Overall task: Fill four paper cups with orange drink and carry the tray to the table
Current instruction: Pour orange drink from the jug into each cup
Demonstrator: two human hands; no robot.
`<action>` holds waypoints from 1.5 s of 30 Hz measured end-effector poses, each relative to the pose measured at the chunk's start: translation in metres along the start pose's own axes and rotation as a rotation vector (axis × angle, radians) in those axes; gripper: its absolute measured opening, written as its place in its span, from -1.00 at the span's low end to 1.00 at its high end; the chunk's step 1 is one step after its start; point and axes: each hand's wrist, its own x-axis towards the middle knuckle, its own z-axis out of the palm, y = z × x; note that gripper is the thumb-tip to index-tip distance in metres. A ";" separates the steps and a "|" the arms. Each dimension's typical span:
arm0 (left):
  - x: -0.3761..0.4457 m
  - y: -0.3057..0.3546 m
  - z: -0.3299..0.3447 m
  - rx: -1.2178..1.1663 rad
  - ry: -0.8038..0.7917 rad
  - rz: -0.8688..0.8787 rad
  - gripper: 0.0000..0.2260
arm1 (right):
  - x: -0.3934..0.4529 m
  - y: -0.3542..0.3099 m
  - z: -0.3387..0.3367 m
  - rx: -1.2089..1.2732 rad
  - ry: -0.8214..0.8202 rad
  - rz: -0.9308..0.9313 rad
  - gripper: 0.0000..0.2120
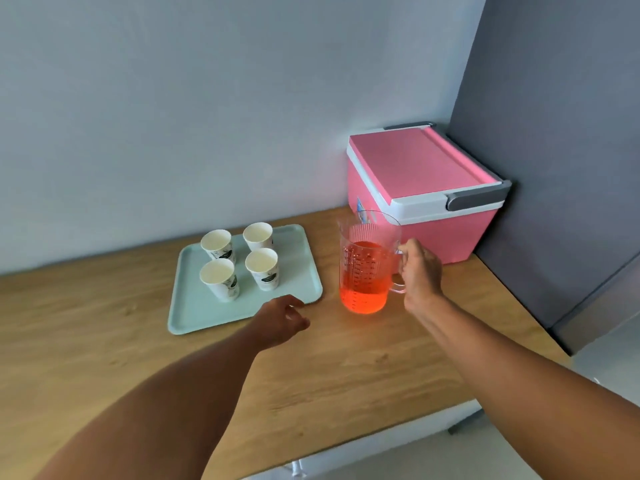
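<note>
The right hand (pixel 420 271) has its grip wrapped around the handle of the clear pitcher (pixel 367 261), half full of orange drink, standing on the tabletop (pixel 104 341) beside the tray (pixel 298 271). The left hand (pixel 282 318) hovers loosely spread at the tray's near edge; four empty paper cups (pixel 261 266) stand there, their dark print too blurred to read.

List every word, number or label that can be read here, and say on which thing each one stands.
No text can be read.
Jug: raised scale marks on its clear wall, too small to read.
Cups: dark printed design on the sides, too blurred to read.
Cooler: a small sticker on its front, partly hidden behind the jug's rim, unreadable.
Tray: no marking visible.
</note>
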 end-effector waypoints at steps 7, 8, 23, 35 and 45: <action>-0.036 -0.059 -0.057 0.010 0.189 -0.137 -0.63 | -0.018 0.004 0.045 0.071 -0.099 0.004 -0.65; -0.040 -0.066 -0.064 0.019 0.213 -0.146 -0.63 | -0.021 0.005 0.049 0.097 -0.105 0.011 -0.64; -0.004 -0.121 -0.118 -0.124 0.393 -0.172 -0.15 | -0.076 0.021 0.097 0.072 -0.086 -0.033 -0.64; 0.047 -0.143 -0.140 -0.255 0.202 0.036 -0.21 | -0.124 0.033 0.133 0.045 0.119 -0.055 -0.67; 0.040 -0.147 -0.141 -0.220 0.134 0.151 -0.32 | -0.146 0.036 0.127 0.032 0.141 -0.042 -0.52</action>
